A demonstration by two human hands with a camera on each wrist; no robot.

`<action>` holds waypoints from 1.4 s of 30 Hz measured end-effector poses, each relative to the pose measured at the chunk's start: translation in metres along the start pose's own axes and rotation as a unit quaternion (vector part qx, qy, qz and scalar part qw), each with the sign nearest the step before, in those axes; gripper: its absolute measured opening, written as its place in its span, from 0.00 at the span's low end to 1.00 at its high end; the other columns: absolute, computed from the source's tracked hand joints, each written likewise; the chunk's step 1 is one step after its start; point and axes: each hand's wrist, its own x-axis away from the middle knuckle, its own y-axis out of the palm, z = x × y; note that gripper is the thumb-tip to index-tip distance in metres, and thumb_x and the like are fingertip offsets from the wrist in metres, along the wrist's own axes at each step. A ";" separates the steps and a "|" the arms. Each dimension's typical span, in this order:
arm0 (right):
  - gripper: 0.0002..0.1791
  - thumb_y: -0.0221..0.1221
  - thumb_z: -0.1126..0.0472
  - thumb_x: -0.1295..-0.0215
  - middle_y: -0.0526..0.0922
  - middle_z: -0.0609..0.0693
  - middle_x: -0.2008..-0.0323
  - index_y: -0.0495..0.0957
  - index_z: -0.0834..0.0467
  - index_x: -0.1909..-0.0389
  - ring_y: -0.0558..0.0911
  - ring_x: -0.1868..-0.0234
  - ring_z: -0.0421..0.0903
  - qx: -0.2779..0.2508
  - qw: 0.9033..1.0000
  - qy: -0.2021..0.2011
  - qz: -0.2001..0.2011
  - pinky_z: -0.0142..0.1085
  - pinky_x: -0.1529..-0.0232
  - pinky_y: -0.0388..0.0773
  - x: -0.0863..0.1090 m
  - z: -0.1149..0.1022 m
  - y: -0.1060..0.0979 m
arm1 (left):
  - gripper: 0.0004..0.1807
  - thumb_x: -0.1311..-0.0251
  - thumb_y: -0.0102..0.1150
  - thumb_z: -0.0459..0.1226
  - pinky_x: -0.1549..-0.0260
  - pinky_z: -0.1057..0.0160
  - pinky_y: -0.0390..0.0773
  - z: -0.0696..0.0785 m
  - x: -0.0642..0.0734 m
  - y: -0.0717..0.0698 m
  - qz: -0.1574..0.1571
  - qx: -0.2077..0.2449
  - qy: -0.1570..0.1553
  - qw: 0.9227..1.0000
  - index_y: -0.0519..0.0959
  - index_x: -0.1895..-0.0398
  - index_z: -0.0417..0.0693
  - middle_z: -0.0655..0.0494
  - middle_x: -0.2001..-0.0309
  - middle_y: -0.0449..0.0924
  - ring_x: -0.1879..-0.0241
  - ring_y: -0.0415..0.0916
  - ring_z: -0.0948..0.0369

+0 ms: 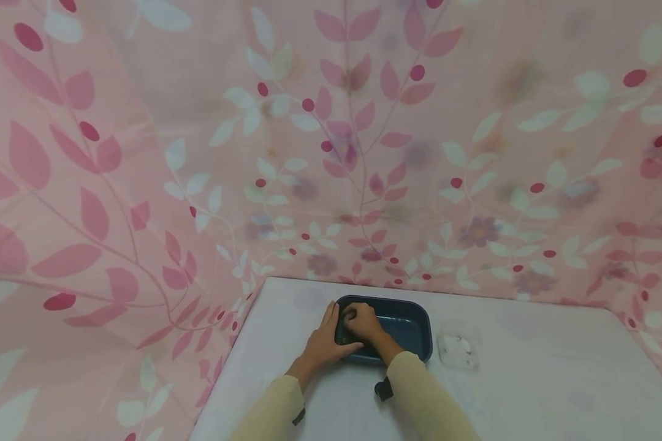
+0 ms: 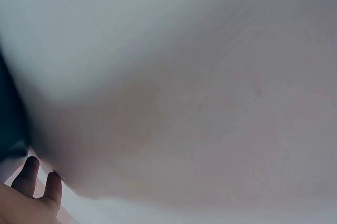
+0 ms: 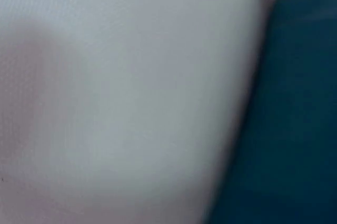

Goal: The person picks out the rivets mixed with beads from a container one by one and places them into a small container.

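A dark blue rectangular basin (image 1: 404,334) stands on the white-covered table in the head view. My left hand (image 1: 324,346) lies along its left end, fingers straight against the outer side and thumb stretched over the near rim. Curled fingers of my right hand (image 1: 362,321) reach inside, at the basin's left part. A dark patch shows by those fingers; whether it is a held thing or the basin's floor is unclear. Fingertips of the left hand (image 2: 34,197) and the basin's side (image 2: 10,113) appear in the left wrist view. The right wrist view has only the basin's side (image 3: 295,119) up close.
Right of the basin sits a clear plastic container (image 1: 458,348) with small specks in it. The white table (image 1: 551,373) runs on to the right. Pink leaf-patterned cloth (image 1: 320,202) hangs behind the table and on its left side.
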 end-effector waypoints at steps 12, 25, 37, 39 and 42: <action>0.11 0.61 0.70 0.35 0.86 0.64 0.60 0.83 0.70 0.55 0.85 0.68 0.42 -0.263 0.960 0.092 0.013 0.38 0.63 0.85 -0.006 -0.014 -0.064 | 0.67 0.54 0.64 0.71 0.42 0.37 0.71 0.002 -0.009 -0.009 0.005 0.005 -0.015 1.000 0.42 0.20 0.51 0.56 0.19 0.37 0.32 0.66 0.43; 0.13 0.63 0.70 0.37 0.83 0.67 0.52 0.81 0.73 0.53 0.87 0.62 0.44 -0.253 0.965 0.064 0.035 0.36 0.59 0.85 0.009 -0.007 -0.114 | 0.71 0.60 0.67 0.71 0.37 0.40 0.68 -0.007 -0.017 -0.015 -0.007 0.008 -0.018 1.000 0.39 0.19 0.53 0.55 0.19 0.36 0.26 0.58 0.46; 0.16 0.64 0.69 0.37 0.83 0.68 0.52 0.80 0.73 0.50 0.88 0.57 0.52 -0.214 0.973 0.074 0.046 0.41 0.54 0.84 0.049 0.010 -0.154 | 0.72 0.61 0.65 0.74 0.37 0.41 0.68 -0.012 -0.004 0.001 -0.013 0.021 -0.004 1.000 0.41 0.20 0.49 0.51 0.19 0.37 0.24 0.54 0.48; 0.16 0.64 0.67 0.37 0.84 0.66 0.53 0.81 0.71 0.50 0.88 0.56 0.51 -0.204 0.974 0.083 0.047 0.41 0.53 0.84 0.058 0.012 -0.165 | 0.72 0.61 0.65 0.73 0.37 0.41 0.68 -0.010 -0.001 0.002 -0.015 0.024 -0.003 1.000 0.41 0.20 0.49 0.50 0.19 0.37 0.24 0.53 0.48; 0.15 0.65 0.66 0.37 0.86 0.63 0.56 0.81 0.70 0.52 0.88 0.56 0.52 -0.204 0.973 0.095 0.056 0.45 0.52 0.83 0.070 0.016 -0.182 | 0.71 0.59 0.66 0.72 0.37 0.40 0.68 -0.006 0.004 0.000 -0.016 0.029 -0.009 0.999 0.40 0.20 0.48 0.51 0.19 0.36 0.24 0.54 0.48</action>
